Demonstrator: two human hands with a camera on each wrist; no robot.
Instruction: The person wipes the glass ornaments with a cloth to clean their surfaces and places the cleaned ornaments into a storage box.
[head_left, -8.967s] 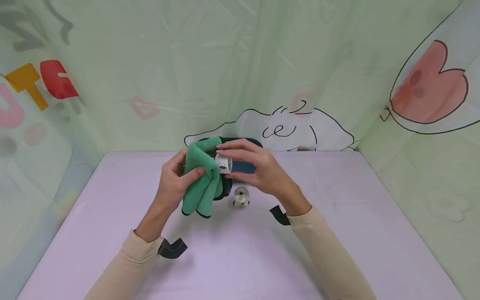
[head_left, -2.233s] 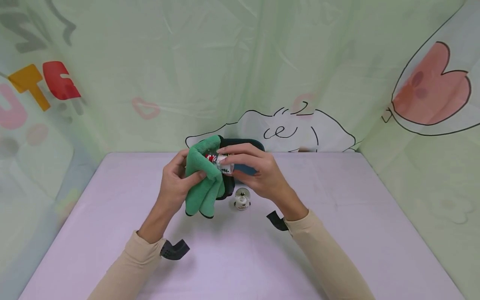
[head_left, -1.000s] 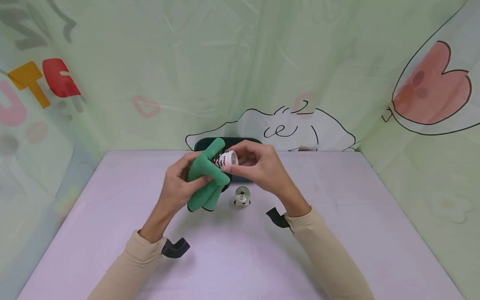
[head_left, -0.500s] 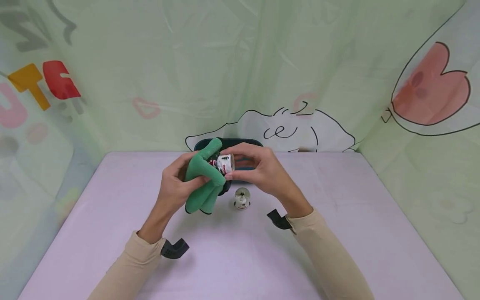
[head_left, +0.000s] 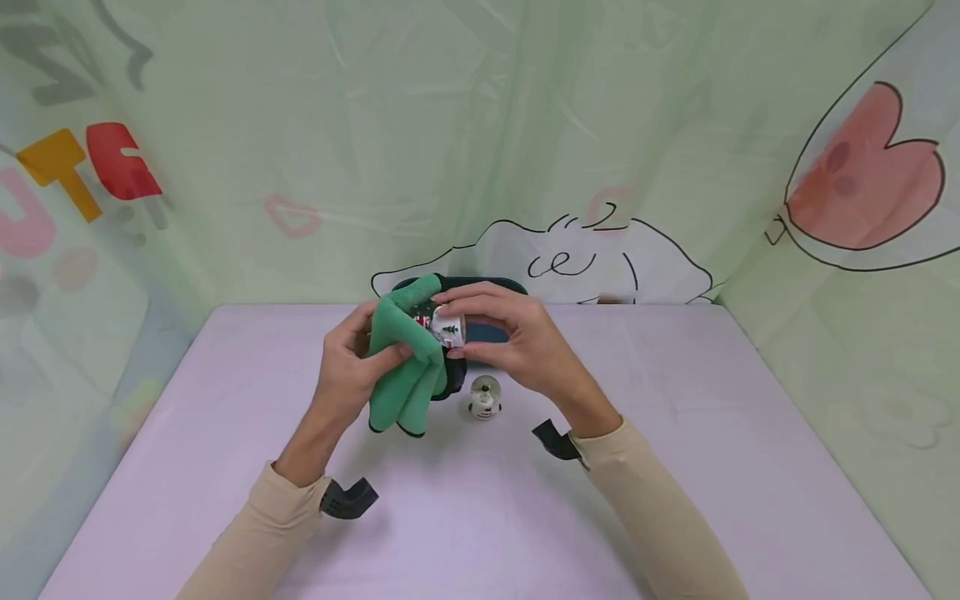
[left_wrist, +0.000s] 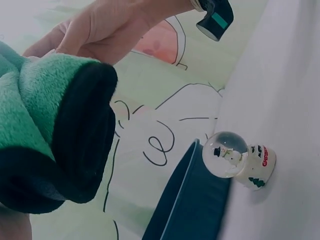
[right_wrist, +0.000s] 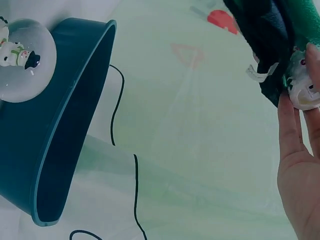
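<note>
My left hand (head_left: 345, 358) holds a folded green cloth (head_left: 405, 358) with dark edging, thumb on its front. The cloth wraps around the globe end of a small snow globe (head_left: 450, 327), where bits of red show. My right hand (head_left: 517, 329) pinches that snow globe's white base, which carries a tree print, between thumb and fingers. In the right wrist view, the pale base (right_wrist: 302, 92) sits among the fingertips beside the cloth. Below the hands, a second snow globe (head_left: 485, 400) with a snowman inside stands upright on the table; red lettering marks its base in the left wrist view.
Behind the hands stands a dark teal tub (head_left: 487, 333), partly covered by them; its open rim shows in the right wrist view. The lilac table (head_left: 637, 500) meets printed pale green sheeting (head_left: 405, 150) at the back and sides.
The held snow globe has turned in my right fingers, so its base shows the tree where lettering faced before. The cloth has shifted slightly. The standing snow globe has stayed put.
</note>
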